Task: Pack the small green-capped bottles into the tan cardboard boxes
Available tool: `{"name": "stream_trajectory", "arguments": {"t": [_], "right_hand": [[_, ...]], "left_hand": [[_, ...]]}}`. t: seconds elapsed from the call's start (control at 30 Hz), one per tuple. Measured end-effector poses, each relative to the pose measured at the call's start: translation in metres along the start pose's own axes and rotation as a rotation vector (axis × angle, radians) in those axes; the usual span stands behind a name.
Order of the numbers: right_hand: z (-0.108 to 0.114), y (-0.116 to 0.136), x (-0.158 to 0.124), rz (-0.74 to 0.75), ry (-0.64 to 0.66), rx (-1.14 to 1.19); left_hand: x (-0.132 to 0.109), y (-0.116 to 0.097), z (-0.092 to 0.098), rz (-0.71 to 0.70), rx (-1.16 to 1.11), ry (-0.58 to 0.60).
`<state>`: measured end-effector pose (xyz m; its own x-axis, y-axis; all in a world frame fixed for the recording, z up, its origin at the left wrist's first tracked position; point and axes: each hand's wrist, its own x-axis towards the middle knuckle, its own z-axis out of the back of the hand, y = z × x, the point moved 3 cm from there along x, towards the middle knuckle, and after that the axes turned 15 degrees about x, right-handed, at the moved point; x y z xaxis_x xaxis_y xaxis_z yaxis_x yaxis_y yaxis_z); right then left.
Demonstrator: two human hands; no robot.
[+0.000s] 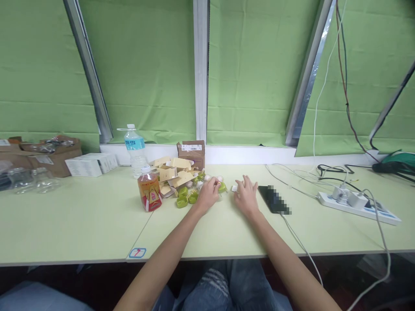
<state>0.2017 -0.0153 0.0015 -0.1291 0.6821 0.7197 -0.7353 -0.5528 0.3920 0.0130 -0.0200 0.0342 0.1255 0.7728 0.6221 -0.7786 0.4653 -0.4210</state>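
My left hand rests on the pale green table with its fingers curled round a small green and white piece. My right hand lies beside it, fingers bent, pinching a small white piece at its fingertips. Just left of my left hand sits a pile of small green parts and tan cardboard cards.
A red drink bottle and a water bottle stand left of the pile. A small cardboard box is behind it. A phone with a cable lies right of my right hand, then a power strip. White boxes sit far left.
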Motion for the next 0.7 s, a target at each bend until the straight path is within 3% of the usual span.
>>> {"name": "stream_trajectory", "arguments": {"t": [0.13,0.23,0.43,0.57,0.7], "right_hand": [[0.003,0.028,0.0,0.203,0.055,0.242],[0.001,0.04,-0.003,0.226,0.128,0.394],[-0.018,0.028,-0.007,0.012,0.25,0.465],[-0.024,0.018,-0.005,-0.123,0.21,0.559],[-0.025,0.016,-0.005,-0.164,0.233,0.549]], "left_hand": [[0.0,0.002,0.003,0.005,0.081,0.015],[0.0,0.002,0.005,-0.004,0.186,0.071],[-0.003,-0.001,0.003,-0.138,0.237,0.179],[-0.005,-0.003,-0.003,-0.146,0.197,0.154],[0.0,0.003,-0.002,-0.049,0.062,0.055]]}}
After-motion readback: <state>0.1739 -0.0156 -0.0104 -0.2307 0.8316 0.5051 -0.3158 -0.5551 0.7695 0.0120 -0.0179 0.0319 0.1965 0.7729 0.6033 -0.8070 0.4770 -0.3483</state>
